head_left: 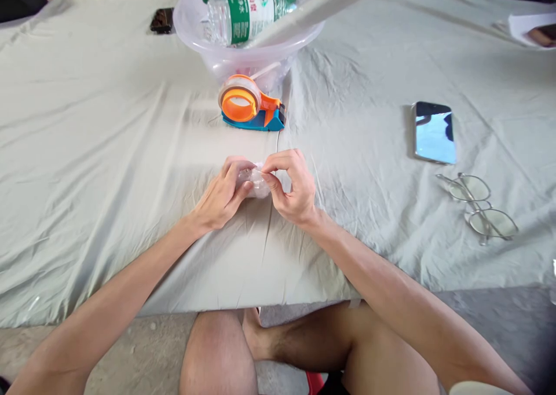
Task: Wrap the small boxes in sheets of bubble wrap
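Between my hands, low over the cloth-covered table, is a small bundle of clear bubble wrap point(259, 187). My left hand point(226, 193) is closed around its left side, thumb in front and fingers behind. At its upper right edge, my right hand point(292, 183) pinches with thumb and forefinger. Whatever may be inside the wrap cannot be made out. Just beyond my hands stands an orange and blue tape dispenser point(254, 106) carrying a roll of clear tape.
A translucent plastic basin point(195, 39) behind the dispenser holds a green-labelled water bottle point(256, 15) and a long pale roll point(317, 7). Eyeglasses point(480, 207) and a phone point(434, 133) lie to the right. A dark phone-like object point(162, 21) lies left of the basin.
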Action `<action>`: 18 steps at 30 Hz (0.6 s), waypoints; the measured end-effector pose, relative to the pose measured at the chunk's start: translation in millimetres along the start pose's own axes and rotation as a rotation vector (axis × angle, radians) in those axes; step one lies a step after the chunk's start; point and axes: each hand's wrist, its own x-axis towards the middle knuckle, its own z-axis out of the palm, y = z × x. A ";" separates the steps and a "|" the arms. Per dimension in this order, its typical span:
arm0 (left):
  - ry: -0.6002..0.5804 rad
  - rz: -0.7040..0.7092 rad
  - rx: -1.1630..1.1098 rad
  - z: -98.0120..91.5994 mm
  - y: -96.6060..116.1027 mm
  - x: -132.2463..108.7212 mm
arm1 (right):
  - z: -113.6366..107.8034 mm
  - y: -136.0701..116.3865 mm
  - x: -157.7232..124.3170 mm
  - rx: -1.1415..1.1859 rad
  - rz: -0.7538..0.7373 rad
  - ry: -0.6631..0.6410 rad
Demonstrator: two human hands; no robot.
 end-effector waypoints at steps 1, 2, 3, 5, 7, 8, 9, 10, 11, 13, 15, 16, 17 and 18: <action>0.006 -0.003 -0.013 -0.1 0.4 0.1 | 0.4 -0.1 -0.7 -0.007 0.010 -0.015; 0.010 0.000 -0.026 0.0 0.3 0.1 | 0.8 0.0 -1.7 -0.010 0.022 -0.033; 0.010 0.002 -0.040 0.1 -0.1 0.1 | 1.2 0.1 -2.8 -0.007 0.031 -0.047; 0.002 -0.011 -0.063 0.4 -1.8 -0.2 | 1.3 0.7 -5.0 0.006 0.048 -0.047; -0.010 -0.040 -0.082 0.9 -3.8 -0.7 | -0.1 1.7 -5.9 0.004 0.068 -0.012; -0.011 -0.046 -0.086 1.2 -4.5 -0.9 | -1.3 2.2 -5.7 -0.007 0.075 0.009; -0.010 -0.044 -0.086 1.6 -4.8 -1.0 | -2.6 2.8 -5.1 -0.019 0.070 0.028; -0.009 -0.032 -0.082 2.0 -4.7 -1.0 | -4.0 3.2 -4.2 -0.029 0.056 0.037; -0.010 -0.015 -0.074 2.3 -4.3 -0.9 | -5.1 3.5 -3.3 -0.033 0.031 0.031; -0.011 0.014 -0.062 2.9 -2.9 -0.6 | -6.5 3.6 -1.7 -0.033 -0.027 -0.009; -0.016 0.031 -0.063 3.1 -1.6 -0.2 | -6.2 3.2 -1.2 -0.057 -0.069 -0.053; -0.012 0.041 -0.063 3.1 -1.1 -0.1 | -5.7 3.0 -1.2 -0.088 -0.082 -0.064; -0.008 0.054 -0.061 3.0 -0.9 0.0 | -5.0 2.9 -1.5 -0.128 -0.094 -0.064; -0.005 0.065 -0.056 2.9 -0.7 0.0 | -4.4 2.8 -1.7 -0.171 -0.104 -0.056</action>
